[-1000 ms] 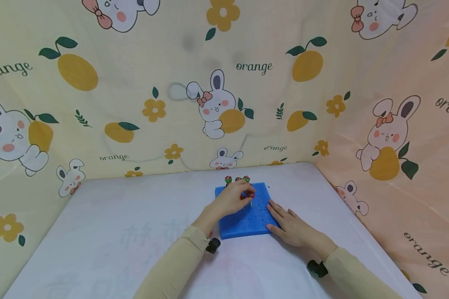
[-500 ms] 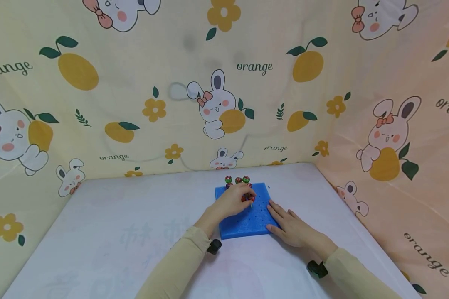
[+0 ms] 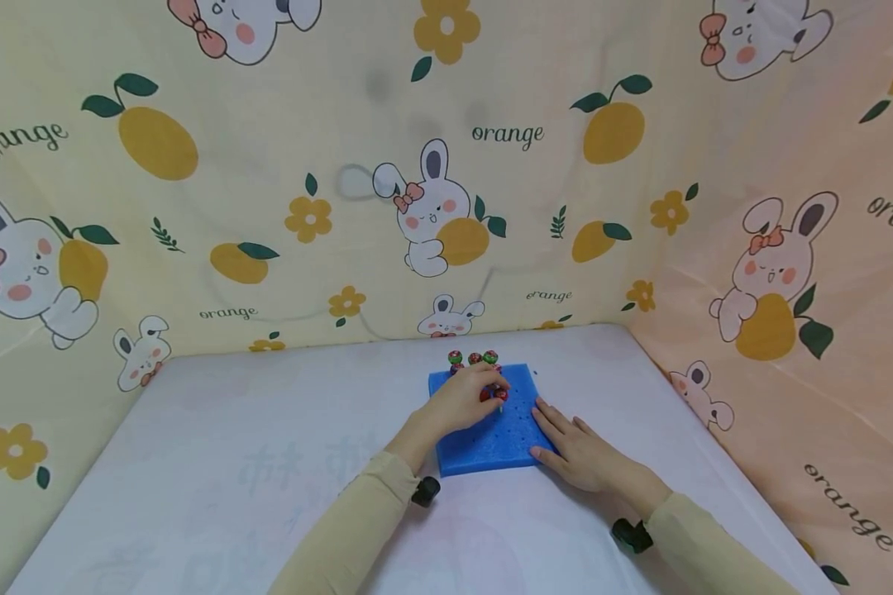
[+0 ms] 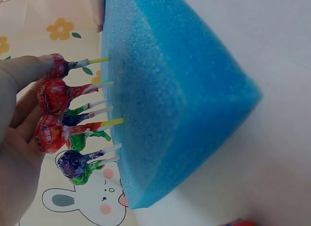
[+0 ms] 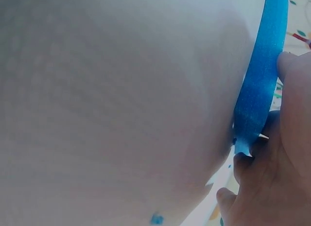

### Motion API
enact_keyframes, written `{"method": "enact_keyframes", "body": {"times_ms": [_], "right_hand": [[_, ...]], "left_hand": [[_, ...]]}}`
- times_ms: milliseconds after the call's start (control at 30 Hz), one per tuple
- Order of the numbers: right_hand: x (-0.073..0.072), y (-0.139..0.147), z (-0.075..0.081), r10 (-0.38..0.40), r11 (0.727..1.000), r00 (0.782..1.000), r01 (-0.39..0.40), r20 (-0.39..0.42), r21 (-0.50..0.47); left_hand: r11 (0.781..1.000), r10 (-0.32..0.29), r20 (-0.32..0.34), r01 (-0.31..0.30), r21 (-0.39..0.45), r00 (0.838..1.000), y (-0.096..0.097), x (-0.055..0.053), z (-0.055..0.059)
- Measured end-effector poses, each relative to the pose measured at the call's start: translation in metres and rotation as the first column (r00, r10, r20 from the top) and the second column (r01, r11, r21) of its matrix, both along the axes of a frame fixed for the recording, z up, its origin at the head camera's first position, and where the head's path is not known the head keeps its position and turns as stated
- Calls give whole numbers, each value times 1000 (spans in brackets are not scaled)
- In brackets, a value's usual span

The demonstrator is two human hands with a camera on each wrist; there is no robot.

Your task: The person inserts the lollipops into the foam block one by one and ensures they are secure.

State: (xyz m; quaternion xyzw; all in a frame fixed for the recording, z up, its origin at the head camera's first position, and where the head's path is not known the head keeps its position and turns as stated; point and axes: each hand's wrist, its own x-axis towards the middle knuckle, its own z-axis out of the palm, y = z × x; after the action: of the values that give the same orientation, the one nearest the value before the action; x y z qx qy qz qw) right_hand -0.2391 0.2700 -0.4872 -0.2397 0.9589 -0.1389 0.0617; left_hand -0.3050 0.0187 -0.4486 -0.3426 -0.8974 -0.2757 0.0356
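A blue foam board (image 3: 487,446) dotted with small holes lies on the table. Over its far half, my left hand (image 3: 457,399) pinches a red-wrapped lollipop (image 4: 57,65) by the head between thumb and fingers. Its yellow stick meets the foam face in the left wrist view. Beside it, several wrapped lollipops stand in the foam, among them a red one (image 4: 53,96) and a dark blue one (image 4: 73,163); my left hand hides part of them in the head view. My right hand (image 3: 584,456) rests with extended fingers along the board's right edge.
More lollipop heads (image 3: 455,358) rise at the board's far edge. A bit of red wrapper (image 4: 240,222) shows low in the left wrist view. White cloth (image 3: 268,496) covers the table, and a printed curtain (image 3: 327,165) closes off the back.
My left hand has come down slightly with the red lollipop, so less of its stick shows above the foam. My right hand stays where it was on the board's edge.
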Motion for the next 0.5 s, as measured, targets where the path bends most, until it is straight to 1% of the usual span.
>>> {"method": "enact_keyframes", "body": {"times_ms": [133, 267, 400, 500], "right_hand": [[0, 0, 1, 3, 1000, 1000, -3, 1, 2], [0, 0, 1, 3, 1000, 1000, -3, 5, 10], [0, -1, 0, 3, 1000, 1000, -3, 6, 15], [0, -1, 1, -3, 1000, 1000, 3, 14, 5]], "left_hand": [[1000, 7, 11, -8, 30, 1000, -3, 2, 2], [996, -1, 10, 0, 94, 1000, -8, 5, 6], [984, -7, 0, 7, 178, 1000, -17, 10, 11], [975, 5, 2, -6, 223, 1000, -26, 15, 15]]}}
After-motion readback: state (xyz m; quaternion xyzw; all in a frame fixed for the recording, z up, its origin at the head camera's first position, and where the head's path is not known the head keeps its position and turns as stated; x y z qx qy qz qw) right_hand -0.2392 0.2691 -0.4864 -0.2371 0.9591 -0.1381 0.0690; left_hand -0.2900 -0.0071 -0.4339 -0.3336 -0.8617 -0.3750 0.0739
